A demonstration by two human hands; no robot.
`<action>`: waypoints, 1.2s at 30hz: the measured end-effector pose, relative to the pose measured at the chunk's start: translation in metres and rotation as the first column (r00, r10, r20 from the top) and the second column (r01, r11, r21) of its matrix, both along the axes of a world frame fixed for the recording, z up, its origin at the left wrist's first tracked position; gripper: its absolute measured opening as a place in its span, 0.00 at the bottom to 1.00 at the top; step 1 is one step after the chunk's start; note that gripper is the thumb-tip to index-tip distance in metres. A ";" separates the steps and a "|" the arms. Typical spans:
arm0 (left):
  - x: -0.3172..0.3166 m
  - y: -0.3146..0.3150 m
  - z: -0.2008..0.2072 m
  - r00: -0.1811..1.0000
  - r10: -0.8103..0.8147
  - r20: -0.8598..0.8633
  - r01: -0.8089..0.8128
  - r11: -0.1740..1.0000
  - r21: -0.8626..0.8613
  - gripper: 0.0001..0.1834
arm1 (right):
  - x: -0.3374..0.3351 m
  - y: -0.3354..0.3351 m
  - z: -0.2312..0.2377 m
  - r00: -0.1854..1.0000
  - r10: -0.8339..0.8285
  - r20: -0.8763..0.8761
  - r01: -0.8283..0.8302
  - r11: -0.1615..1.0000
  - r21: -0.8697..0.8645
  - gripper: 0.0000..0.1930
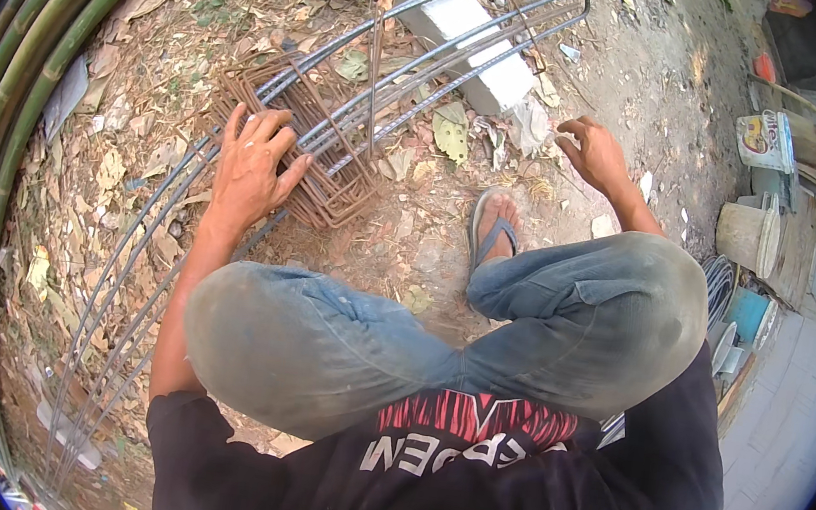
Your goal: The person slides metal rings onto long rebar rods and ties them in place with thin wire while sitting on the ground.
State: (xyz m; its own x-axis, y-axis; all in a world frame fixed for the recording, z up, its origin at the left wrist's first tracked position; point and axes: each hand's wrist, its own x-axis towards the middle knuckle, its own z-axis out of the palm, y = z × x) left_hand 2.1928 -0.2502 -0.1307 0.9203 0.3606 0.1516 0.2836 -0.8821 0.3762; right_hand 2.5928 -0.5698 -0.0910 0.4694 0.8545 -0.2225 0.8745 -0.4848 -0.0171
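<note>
A stack of rusty square steel stirrups [340, 192] hangs around several long reinforcing bars [430, 61]. My left hand [256, 157] grips the near left side of this stack, its fingers bent over the stirrups and the thumb set apart on the near side. Parts of the fingertips are hidden among the rods. Out to the right, my right hand [595, 158] is raised off the bars beyond my right knee. Its fingers are half curled, with a gap between thumb and forefinger, and nothing shows in it.
Beneath the far bar ends lies a pale concrete block [472, 46]. Long green bamboo poles [17, 110] curve along the left. On the right stand a white printed bucket [768, 145], another pail [748, 233] and coiled wire or hose [717, 285]. Dry leaves litter the ground around my sandalled foot [495, 227].
</note>
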 end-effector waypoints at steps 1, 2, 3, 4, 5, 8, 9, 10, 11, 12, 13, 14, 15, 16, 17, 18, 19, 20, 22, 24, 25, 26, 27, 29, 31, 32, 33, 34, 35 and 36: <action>0.000 -0.001 -0.002 0.999 -0.005 -0.044 0.006 1.000 0.023 0.22 | -0.015 0.019 0.002 0.989 -0.044 -0.144 0.048 0.999 0.024 0.16; 0.010 -0.005 -0.004 0.999 0.019 -0.035 -0.018 0.999 0.033 0.22 | -0.023 0.039 0.006 0.960 -0.078 -0.267 0.093 0.995 0.041 0.17; 0.021 -0.013 -0.007 0.998 0.028 0.061 -0.028 1.000 0.012 0.29 | -0.035 0.060 0.002 0.923 0.002 -0.385 0.021 0.998 0.054 0.18; 0.025 -0.022 -0.009 0.989 0.041 0.141 -0.039 0.999 -0.014 0.36 | -0.055 0.082 -0.006 0.857 0.078 -0.510 -0.051 0.996 0.067 0.19; 0.023 -0.030 -0.011 0.990 0.075 0.118 -0.076 0.997 -0.002 0.36 | -0.077 0.112 -0.015 0.771 0.104 -0.629 -0.117 0.993 0.020 0.21; 0.035 -0.053 -0.024 0.972 0.207 0.111 -0.212 0.977 0.031 0.49 | -0.108 0.144 -0.042 0.745 0.293 -0.599 -0.310 0.948 0.077 0.26; 0.036 -0.063 -0.030 0.918 0.379 0.117 -0.378 0.925 -0.025 0.50 | -0.110 0.144 -0.052 0.715 0.325 -0.619 -0.295 0.943 0.154 0.28; 0.029 -0.071 -0.035 0.834 0.541 0.105 -0.537 0.841 -0.071 0.51 | -0.116 0.149 -0.057 0.700 0.336 -0.630 -0.302 0.939 0.166 0.28; 0.023 -0.074 -0.039 0.785 0.616 0.072 -0.598 0.783 -0.173 0.53 | -0.121 0.154 -0.061 0.614 0.152 -0.775 -0.178 0.983 0.052 0.28; 0.023 -0.074 -0.045 0.784 0.618 0.062 -0.603 0.781 -0.162 0.53 | -0.125 0.158 -0.064 0.488 -0.044 -0.872 -0.071 0.993 -0.089 0.29; 0.028 -0.076 -0.042 0.792 0.606 0.076 -0.594 0.793 -0.135 0.53 | -0.133 0.157 -0.067 0.346 -0.143 -0.927 0.052 0.990 -0.133 0.25; 0.036 -0.078 -0.033 0.797 0.597 0.091 -0.588 0.802 -0.109 0.53 | -0.136 0.156 -0.070 0.336 -0.143 -0.931 0.045 0.990 -0.135 0.25; 0.044 -0.078 -0.024 0.843 0.511 0.168 -0.504 0.860 -0.087 0.49 | -0.136 0.154 -0.071 0.254 -0.165 -0.953 0.094 0.985 -0.145 0.22; 0.050 -0.077 -0.016 0.842 0.518 0.154 -0.512 0.855 -0.078 0.49 | -0.138 0.154 -0.072 0.164 -0.178 -0.970 0.133 0.979 -0.157 0.20; 0.050 -0.074 -0.009 0.911 0.405 0.075 -0.403 0.914 -0.033 0.46 | -0.135 0.162 -0.060 0.143 -0.173 -0.974 0.115 0.981 -0.158 0.20; 0.052 -0.072 -0.008 0.960 0.281 -0.005 -0.281 0.960 -0.010 0.44 | -0.119 0.171 -0.034 0.187 -0.082 -0.979 0.067 0.995 -0.071 0.19; 0.054 -0.074 -0.013 0.963 0.260 -0.065 -0.260 0.965 0.001 0.39 | -0.099 0.174 -0.016 0.226 0.016 -0.974 0.018 1.000 0.020 0.19; 0.043 -0.073 -0.009 0.953 0.286 -0.101 -0.285 0.958 0.029 0.39 | -0.087 0.175 -0.019 0.430 0.185 -0.884 -0.064 0.983 0.174 0.18; 0.050 -0.078 -0.013 0.940 0.280 -0.195 -0.282 0.959 0.016 0.38 | -0.052 0.151 -0.033 0.446 0.149 -0.883 -0.003 0.986 0.165 0.17; 0.053 -0.073 -0.007 0.936 0.267 -0.229 -0.261 0.964 0.058 0.34 | -0.040 0.132 -0.045 0.545 0.023 -0.838 0.036 0.998 0.050 0.16; 0.049 -0.065 0.003 0.937 0.218 -0.274 -0.213 0.976 0.050 0.33 | -0.046 0.127 -0.043 0.419 -0.025 -0.908 0.057 0.998 -0.001 0.16; 0.045 -0.056 0.013 0.930 0.175 -0.322 -0.171 0.984 0.039 0.32 | -0.050 0.124 -0.045 0.411 -0.028 -0.911 0.063 0.998 -0.002 0.16; 0.043 -0.045 0.024 0.935 0.115 -0.335 -0.103 0.993 0.053 0.28 | -0.053 0.122 -0.047 0.357 -0.015 -0.934 0.081 0.997 0.015 0.16; 0.049 -0.022 0.058 0.881 -0.002 -0.474 0.041 0.996 0.073 0.27 | -0.059 0.120 -0.048 0.242 0.012 -0.970 0.135 0.990 0.046 0.16; 0.053 -0.006 0.073 0.776 -0.168 -0.609 0.250 0.967 0.051 0.24 | -0.068 0.118 -0.046 0.250 0.047 -0.967 0.160 0.983 0.089 0.16; 0.069 -0.002 0.074 0.777 -0.167 -0.607 0.253 0.966 0.058 0.24 | -0.067 0.115 -0.044 0.283 0.061 -0.957 0.200 0.972 0.121 0.17; 0.089 -0.002 0.074 0.731 -0.231 -0.642 0.271 0.962 -0.038 0.25 | -0.069 0.112 -0.047 0.302 0.086 -0.950 0.218 0.963 0.156 0.17; 0.105 0.001 0.073 0.675 -0.296 -0.676 0.280 0.950 -0.136 0.25 | -0.069 0.115 -0.045 0.295 0.093 -0.951 0.222 0.962 0.162 0.17; 0.108 0.002 0.063 0.756 -0.313 -0.574 0.305 0.945 -0.113 0.25 | -0.073 0.122 -0.039 0.309 0.080 -0.948 0.234 0.959 0.157 0.17; 0.106 -0.002 0.054 0.754 -0.297 -0.586 0.295 0.950 -0.103 0.25 | -0.077 0.128 -0.035 0.323 0.066 -0.944 0.247 0.957 0.151 0.18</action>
State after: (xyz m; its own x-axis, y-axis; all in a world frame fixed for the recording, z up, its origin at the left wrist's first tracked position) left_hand 2.2991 -0.2527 -0.0766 0.8889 0.0546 -0.4548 0.1750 -0.9580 0.2271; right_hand 2.5157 -0.4416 -0.1260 0.1590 0.9117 -0.3789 0.1471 -0.4014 -0.9040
